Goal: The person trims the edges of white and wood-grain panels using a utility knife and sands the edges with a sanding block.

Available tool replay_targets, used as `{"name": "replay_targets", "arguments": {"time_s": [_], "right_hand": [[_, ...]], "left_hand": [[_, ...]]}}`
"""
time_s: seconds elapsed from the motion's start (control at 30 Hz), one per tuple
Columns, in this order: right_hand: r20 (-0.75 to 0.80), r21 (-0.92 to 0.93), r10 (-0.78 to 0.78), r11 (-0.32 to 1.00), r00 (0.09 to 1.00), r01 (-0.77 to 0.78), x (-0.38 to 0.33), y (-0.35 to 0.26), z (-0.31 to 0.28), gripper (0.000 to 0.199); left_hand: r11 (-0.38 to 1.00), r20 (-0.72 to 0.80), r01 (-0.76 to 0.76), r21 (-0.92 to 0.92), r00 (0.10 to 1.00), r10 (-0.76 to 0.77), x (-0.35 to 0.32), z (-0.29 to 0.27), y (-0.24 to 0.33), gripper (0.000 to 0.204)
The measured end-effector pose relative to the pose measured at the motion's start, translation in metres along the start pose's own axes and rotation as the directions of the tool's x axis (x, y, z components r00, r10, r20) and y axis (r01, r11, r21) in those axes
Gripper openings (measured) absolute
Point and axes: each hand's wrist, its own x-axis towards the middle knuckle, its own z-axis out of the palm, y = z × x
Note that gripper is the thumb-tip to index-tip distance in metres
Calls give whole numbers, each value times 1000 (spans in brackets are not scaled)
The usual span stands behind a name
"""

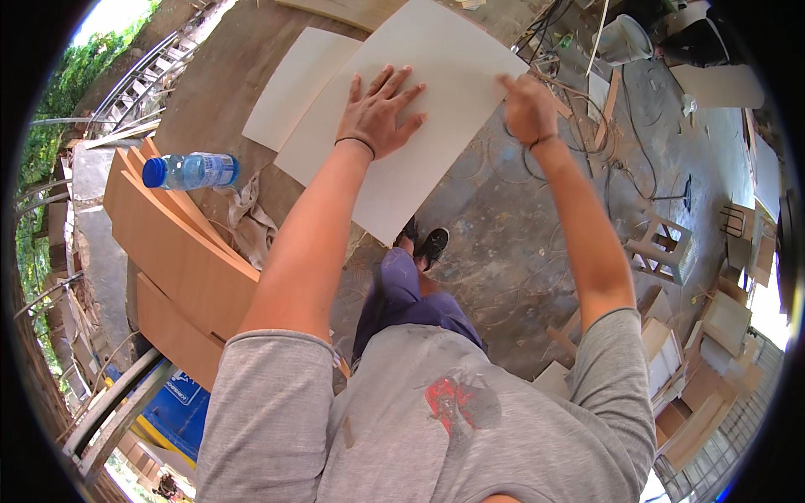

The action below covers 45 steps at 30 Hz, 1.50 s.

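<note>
Boards: the curved boards [180, 243] bear the bottle [193, 170] on its side, near the desk's [201, 96] near left; best kept clear of the left elbow.
Rag: the rag [250, 220] lies between boards and panel; no need to let it slip underneath.
Panel: the white panel [444, 84] lies flat along the desk's right side, its long right edge facing the floor [503, 243].
Left grip: the left grip [377, 121] is spread, fingers apart, palm down on the panel; firm, even weight should stop it sliding.
Right grip: the right grip [530, 109] is curled at the panel's far right corner, blurred; I cannot tell whether it clamps anything. Steady strokes along the edge would seem safest.
Second panel: the second panel [281, 88] lies partly under the first; an uneven bed could rock it.
Cables: the cables [633, 155] sprawl on the floor past the right grip; mind them when stepping.
</note>
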Motion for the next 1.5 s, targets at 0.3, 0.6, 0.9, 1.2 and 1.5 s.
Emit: {"name": "replay_targets", "arguments": {"time_s": [0.3,0.6,0.9,1.2,1.5], "right_hand": [[430,671,-559,723,709,163,-206,-260,-22,33],[27,-15,125,992,992,-125,24,34,-9,36],[501,412,-346,901,793,133,-114,-203,-49,32],[-30,342,80,938,996,-65,-35,-51,-9,25],[251,318,-308,922,918,222,-118,-187,-18,30]], "left_hand": [[1000,25,17,-9,1000,-16,-2,-1,-4,49],[1000,-12,-9,-10,1000,9,2,-3,3,49],[1000,6,-10,0,1000,10,-2,-1,0,49],[1000,20,18,13,1000,-18,0,-3,1,48],[1000,-22,-16,3,1000,16,-2,2,-1,47]]}}
